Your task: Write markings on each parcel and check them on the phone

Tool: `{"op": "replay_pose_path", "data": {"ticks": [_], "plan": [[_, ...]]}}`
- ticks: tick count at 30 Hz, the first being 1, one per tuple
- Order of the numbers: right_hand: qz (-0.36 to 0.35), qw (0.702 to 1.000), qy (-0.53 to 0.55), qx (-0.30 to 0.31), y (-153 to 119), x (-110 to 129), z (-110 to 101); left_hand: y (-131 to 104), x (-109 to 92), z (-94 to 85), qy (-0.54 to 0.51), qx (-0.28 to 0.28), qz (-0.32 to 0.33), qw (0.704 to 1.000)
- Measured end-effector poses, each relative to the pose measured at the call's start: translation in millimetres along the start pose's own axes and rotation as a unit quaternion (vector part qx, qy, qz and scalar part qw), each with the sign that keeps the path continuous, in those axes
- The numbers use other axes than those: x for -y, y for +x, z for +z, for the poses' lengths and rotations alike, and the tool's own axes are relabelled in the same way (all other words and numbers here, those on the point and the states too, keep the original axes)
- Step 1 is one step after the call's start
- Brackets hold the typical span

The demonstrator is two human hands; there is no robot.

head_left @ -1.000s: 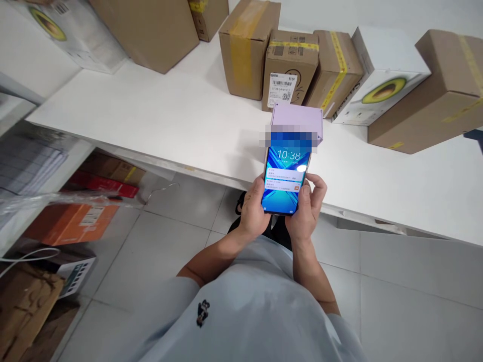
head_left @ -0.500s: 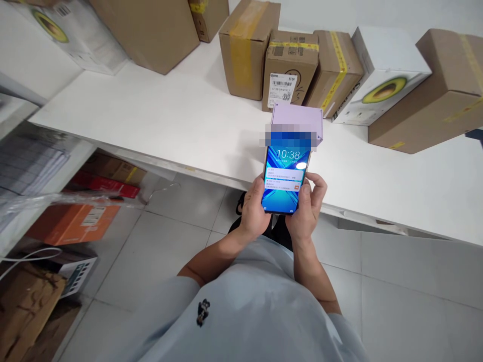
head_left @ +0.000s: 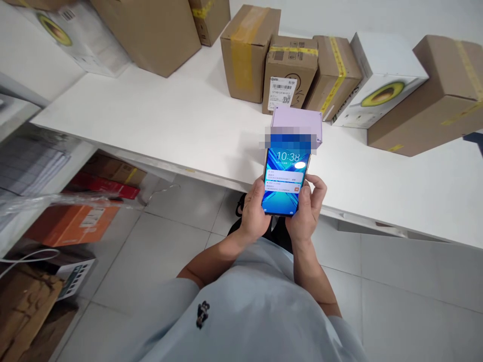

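At the near left, below the counter (head_left: 162,128), an orange box (head_left: 75,223) sits under a red box (head_left: 105,185) and beside loose packing. On the counter's far left stand a white carton with an avocado picture (head_left: 81,42) and a large brown box (head_left: 154,37).

Towards the middle, the left hand (head_left: 254,213) grasps the left edge of a phone (head_left: 283,201), its thumb along the side. The phone is upright in the view, around the counter's near edge, with its screen lit and showing 10:38 above some notices. Its top end is masked by blurred squares and overlaps a purple box (head_left: 296,120) on the counter just beyond; whether they touch, I cannot tell. The right hand (head_left: 305,213) grips the phone's right side, thumb near the screen edge and fingers curled.

Almost nothing has changed in the last moment: both hands keep the same hold, the screen still reads the same time, and only the view has tipped slightly. The phone therefore looks steady, being read or looked at rather than moved.

Behind the purple box is a brown box with a shipping label (head_left: 279,93); farther right are another avocado carton (head_left: 392,80) and a long brown box (head_left: 426,103).
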State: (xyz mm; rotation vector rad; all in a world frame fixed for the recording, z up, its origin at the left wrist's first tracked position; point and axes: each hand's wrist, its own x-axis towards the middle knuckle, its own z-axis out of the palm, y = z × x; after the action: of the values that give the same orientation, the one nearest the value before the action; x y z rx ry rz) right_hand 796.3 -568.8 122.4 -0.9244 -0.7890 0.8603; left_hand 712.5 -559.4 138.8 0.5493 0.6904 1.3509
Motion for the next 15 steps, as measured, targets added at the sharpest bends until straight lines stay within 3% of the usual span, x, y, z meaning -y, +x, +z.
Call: {"op": "replay_pose_path", "data": {"ticks": [15], "plan": [[-0.001,0.999,-0.039,-0.003,0.0,-1.3,-0.5,-0.1,0.3,3.1,0.003,-0.015,-0.004,1.000]]}}
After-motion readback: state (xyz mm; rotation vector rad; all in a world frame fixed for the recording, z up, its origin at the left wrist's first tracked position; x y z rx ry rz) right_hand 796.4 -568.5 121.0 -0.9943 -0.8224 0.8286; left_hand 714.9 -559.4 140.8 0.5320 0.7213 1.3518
